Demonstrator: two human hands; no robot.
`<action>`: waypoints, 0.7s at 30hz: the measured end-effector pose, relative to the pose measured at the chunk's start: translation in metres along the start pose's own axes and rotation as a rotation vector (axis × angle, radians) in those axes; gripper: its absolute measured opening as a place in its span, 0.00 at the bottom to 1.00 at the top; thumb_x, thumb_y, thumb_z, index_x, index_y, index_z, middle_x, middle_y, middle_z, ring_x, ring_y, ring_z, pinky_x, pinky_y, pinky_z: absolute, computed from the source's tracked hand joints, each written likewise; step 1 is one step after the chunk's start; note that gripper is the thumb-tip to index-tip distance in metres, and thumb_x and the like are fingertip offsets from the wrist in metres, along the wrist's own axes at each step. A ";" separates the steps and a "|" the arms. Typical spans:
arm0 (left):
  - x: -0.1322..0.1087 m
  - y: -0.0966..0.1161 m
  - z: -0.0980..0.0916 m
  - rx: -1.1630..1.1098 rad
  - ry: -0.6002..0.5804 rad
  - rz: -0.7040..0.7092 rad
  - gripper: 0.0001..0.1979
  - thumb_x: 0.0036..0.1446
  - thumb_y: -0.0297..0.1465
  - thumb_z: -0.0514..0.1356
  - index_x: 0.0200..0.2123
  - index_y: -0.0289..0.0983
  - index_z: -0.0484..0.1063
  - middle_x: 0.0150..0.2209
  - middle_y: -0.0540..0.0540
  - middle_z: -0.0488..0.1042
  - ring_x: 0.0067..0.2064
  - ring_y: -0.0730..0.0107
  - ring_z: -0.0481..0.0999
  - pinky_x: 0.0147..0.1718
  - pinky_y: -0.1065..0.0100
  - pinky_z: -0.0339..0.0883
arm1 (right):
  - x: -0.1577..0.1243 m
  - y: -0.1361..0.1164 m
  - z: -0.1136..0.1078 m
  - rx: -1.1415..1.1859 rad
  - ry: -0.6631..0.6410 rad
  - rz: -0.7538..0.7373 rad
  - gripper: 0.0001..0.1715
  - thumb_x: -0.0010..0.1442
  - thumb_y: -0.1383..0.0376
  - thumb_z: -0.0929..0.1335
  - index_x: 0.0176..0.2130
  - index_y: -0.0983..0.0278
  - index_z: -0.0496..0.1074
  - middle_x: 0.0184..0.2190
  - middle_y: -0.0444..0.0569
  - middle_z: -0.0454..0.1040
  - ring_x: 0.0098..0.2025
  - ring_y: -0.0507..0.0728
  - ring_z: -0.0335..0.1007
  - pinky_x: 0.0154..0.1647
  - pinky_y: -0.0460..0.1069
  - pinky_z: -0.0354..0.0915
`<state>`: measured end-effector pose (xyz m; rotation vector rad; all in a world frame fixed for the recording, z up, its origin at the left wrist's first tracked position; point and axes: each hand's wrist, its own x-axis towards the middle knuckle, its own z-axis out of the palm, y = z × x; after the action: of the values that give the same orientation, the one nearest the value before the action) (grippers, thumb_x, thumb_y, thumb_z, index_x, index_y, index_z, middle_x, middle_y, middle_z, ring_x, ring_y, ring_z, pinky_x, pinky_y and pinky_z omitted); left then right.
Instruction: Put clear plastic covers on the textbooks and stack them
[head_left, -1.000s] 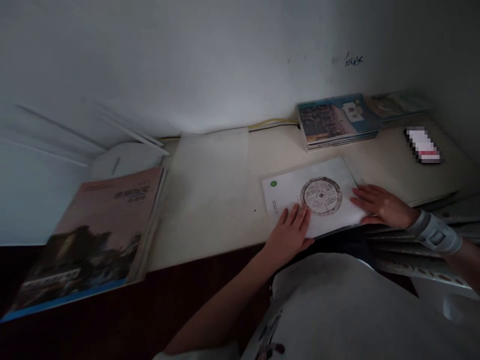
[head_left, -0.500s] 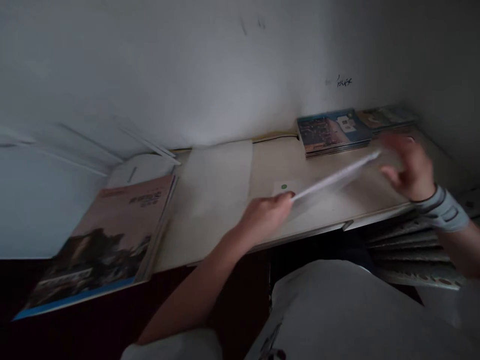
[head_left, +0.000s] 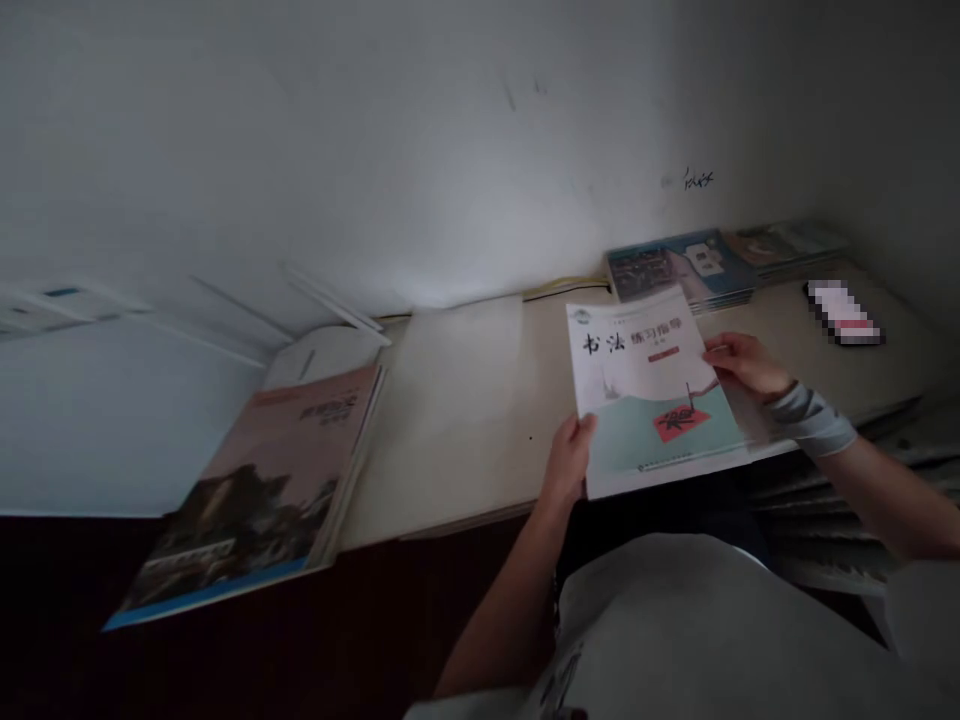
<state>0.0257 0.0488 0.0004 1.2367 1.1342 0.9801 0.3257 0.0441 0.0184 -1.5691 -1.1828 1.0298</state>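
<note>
A white and green booklet with dark Chinese characters and a red square on its cover is held up over the front edge of the table. My left hand grips its lower left edge, thumb on the cover. On the right edge, my right hand pinches the booklet, its wrist wrapped in a grey band. Behind the booklet's top lies a stack of blue and pink books, partly covered by it.
A pile of large pink-topped books sits at the table's left end. A phone lies on the right of the table. More books are at the back right, against the wall.
The booklet, seen nearly edge-on before, now shows its cover. My right hand has moved left and down onto its right edge. The phone has come into view.
</note>
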 end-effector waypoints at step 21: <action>-0.038 -0.011 0.022 0.004 -0.616 -0.318 0.24 0.58 0.37 0.57 0.57 0.37 0.63 0.44 0.41 0.75 0.35 0.68 0.78 0.34 0.65 0.73 | 0.089 -0.067 0.036 -0.958 -0.292 -0.479 0.12 0.58 0.68 0.63 0.35 0.63 0.77 0.35 0.49 0.78 0.39 0.58 0.73 0.42 0.51 0.64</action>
<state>0.0397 0.0062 -0.0065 1.1983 0.8022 0.3162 0.2932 0.1471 0.0645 -1.6799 -2.3409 0.3591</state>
